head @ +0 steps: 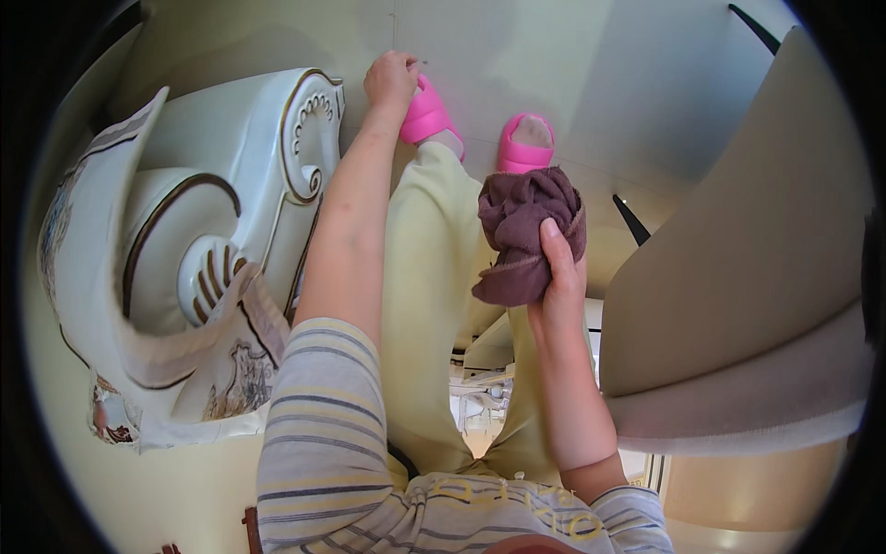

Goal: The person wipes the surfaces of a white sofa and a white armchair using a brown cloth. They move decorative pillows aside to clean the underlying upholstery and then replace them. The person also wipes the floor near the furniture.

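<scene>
A crumpled dark brown cloth (pixel 529 228) is bunched in my right hand (pixel 564 277), with the thumb lying on top of it. My left hand (pixel 392 82) reaches forward with its fingers curled, just beside one pink slipper (pixel 428 114); whether anything small is between its fingers cannot be seen. Both feet wear pink slippers, and the other slipper (pixel 525 145) is just beyond the cloth. My light yellow trousers (pixel 426 291) fill the space between the two arms.
To the left stands a white sofa (pixel 221 118) with scrolled, brown-trimmed arms, partly draped with a patterned cover (pixel 239 381). A brown upholstered seat (pixel 720 263) with thin black legs is close on the right. Pale floor (pixel 477 41) lies ahead.
</scene>
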The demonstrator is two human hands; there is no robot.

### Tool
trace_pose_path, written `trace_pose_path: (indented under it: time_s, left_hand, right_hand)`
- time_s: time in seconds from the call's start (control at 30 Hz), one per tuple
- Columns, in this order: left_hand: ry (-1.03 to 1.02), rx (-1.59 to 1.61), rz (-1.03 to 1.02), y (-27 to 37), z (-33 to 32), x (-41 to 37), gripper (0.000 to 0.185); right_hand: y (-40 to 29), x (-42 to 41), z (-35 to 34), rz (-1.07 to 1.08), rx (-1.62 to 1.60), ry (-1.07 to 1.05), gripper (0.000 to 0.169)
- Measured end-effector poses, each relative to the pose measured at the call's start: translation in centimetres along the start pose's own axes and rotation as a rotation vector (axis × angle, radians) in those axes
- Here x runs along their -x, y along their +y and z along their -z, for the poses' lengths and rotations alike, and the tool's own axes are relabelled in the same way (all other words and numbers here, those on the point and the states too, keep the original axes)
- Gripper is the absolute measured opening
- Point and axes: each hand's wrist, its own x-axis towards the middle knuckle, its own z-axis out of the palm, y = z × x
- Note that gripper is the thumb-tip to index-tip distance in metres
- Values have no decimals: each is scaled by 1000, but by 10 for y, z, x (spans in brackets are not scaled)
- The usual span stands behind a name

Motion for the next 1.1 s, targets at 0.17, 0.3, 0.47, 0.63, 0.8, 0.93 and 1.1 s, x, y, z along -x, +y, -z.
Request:
trace_pose_path:
  time_s: [0.17, 0.3, 0.47, 0.63, 0.8, 0.93, 1.1]
  left_hand:
    - [175, -189, -151, -4, -24, 9, 16]
    - [213, -223, -256, -5, -25, 7, 12]
    - [300, -194, -298, -5, -34, 6, 7]
    - [324, -177, -347, -6, -34, 5, 6]
    - [324, -141, -314, -10, -35, -3, 6]
    - [382, -71, -110, -8, -15, -31, 7]
    - [450, 29, -125, -15, 10, -62, 10]
  right_hand:
    - [-10, 0, -4, 9, 11, -20, 50]
    - [-11, 0, -6, 8, 8, -21, 50]
    - [-12, -1, -11, 18, 21, -46, 50]
    - [-13, -3, -16, 19, 42, -36, 49]
    - [-15, -4, -20, 31, 77, -57, 47]
    - [-18, -4, -26, 62, 92, -53, 45]
    - [-23, -4, -35, 35, 94, -110, 45]
